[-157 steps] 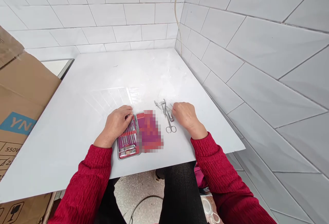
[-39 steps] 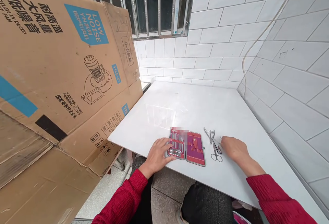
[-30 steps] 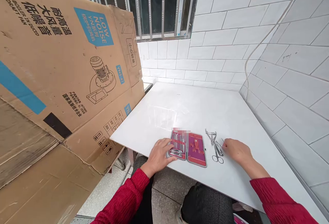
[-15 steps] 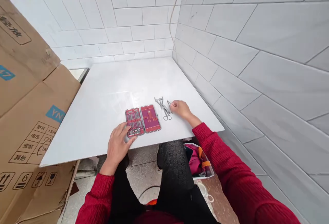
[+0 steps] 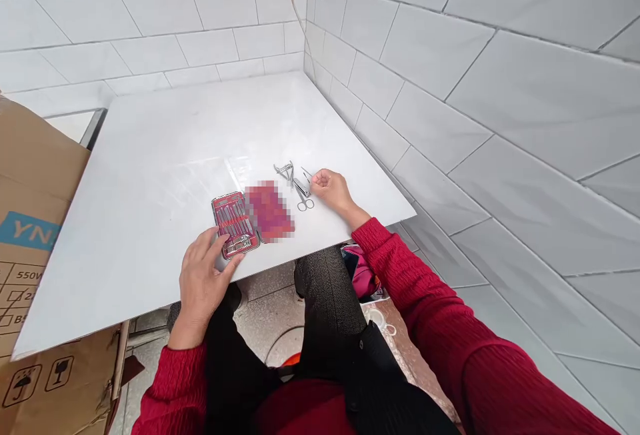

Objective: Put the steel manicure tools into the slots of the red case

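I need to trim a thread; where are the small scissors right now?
In the head view the small scissors lie on the white table, just right of the open red manicure case and beside the right hand, near the table's front edge.

Left hand [image 5: 201, 280] rests at near edge of white table [image 5: 165, 148] touching open red tool case [image 5: 236, 223]; right hand [image 5: 334, 188] lies loosely curled just beside scissors [image 5: 302, 196] and nippers [image 5: 285, 170].

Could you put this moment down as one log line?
left hand: open, touching manicure case | right hand: fingers curled beside scissors, grip unclear | nippers loose on table
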